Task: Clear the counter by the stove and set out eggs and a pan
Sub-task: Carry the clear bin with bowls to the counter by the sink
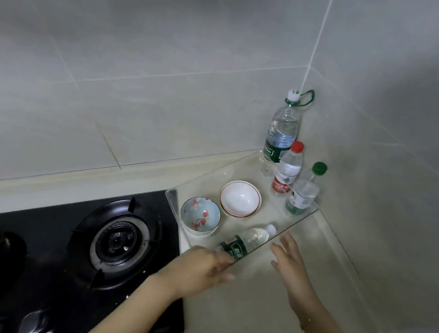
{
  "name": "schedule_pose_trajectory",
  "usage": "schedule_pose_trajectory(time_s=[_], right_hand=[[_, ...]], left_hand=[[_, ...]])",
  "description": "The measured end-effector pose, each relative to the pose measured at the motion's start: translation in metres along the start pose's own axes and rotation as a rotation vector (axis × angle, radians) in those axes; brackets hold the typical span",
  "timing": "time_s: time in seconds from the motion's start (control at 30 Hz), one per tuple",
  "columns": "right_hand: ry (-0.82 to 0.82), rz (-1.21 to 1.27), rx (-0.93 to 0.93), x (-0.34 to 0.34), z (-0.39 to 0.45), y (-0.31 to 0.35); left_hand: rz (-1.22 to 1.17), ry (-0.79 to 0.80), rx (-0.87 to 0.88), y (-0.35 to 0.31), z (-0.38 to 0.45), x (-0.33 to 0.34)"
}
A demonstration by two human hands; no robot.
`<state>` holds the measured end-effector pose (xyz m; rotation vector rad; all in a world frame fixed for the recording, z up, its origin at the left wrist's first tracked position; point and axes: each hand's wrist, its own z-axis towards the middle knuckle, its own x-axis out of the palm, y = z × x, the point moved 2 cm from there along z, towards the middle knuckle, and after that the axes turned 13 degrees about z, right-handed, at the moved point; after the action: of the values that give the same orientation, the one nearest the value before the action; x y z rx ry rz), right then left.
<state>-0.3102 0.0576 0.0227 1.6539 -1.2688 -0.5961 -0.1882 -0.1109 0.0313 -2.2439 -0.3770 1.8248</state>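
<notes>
The surface (pixel 241 298) beside the black gas stove (pixel 78 255) carried a clear tray (pixel 298 221) pushed into the tiled corner. On the tray stood a floral bowl (pixel 200 216), a white bowl (pixel 240 198) with a red rim, a tall water bottle (pixel 281 134), a red-capped bottle (pixel 288 169) and a green-capped bottle (pixel 305 189). A small bottle (pixel 246 240) with a dark green label lay on its side at the tray's near edge. The left hand (pixel 201 269) had its fingers curled at that bottle's base and the tray's edge; blur hid whether it gripped. The right hand (pixel 291 263) hovered just beside the tray, fingers straight and spread, holding nothing.
</notes>
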Motion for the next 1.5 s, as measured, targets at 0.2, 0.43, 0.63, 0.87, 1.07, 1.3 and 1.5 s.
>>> schedule_pose_trajectory(time_s=[0.2, 0.43, 0.63, 0.87, 1.07, 1.3, 1.5], right_hand=[[0.005, -0.052, -0.052, 0.033, 0.000, -0.007], [-0.052, -0.003, -0.023, 0.036, 0.006, -0.017], [-0.117, 0.093, 0.050, 0.039, -0.026, -0.025], [-0.207, 0.195, 0.037, 0.031, -0.081, -0.056], [-0.265, 0.238, 0.050, 0.030, -0.128, -0.083], [-0.345, 0.023, -0.275, -0.010, -0.135, -0.041], [-0.234, -0.348, -0.242, -0.063, -0.051, 0.018]], left_hand=[[0.088, -0.028, -0.036, 0.032, -0.017, -0.017], [-0.030, -0.261, -0.105, 0.014, -0.026, 0.014], [-0.080, -0.489, -0.097, 0.002, -0.049, 0.032], [-0.022, -0.514, -0.012, -0.004, -0.088, 0.048], [-0.086, -0.598, -0.036, -0.010, -0.111, 0.062], [-0.545, -0.867, -0.450, -0.013, -0.099, 0.039], [-1.160, -0.577, -0.880, 0.001, -0.081, 0.044]])
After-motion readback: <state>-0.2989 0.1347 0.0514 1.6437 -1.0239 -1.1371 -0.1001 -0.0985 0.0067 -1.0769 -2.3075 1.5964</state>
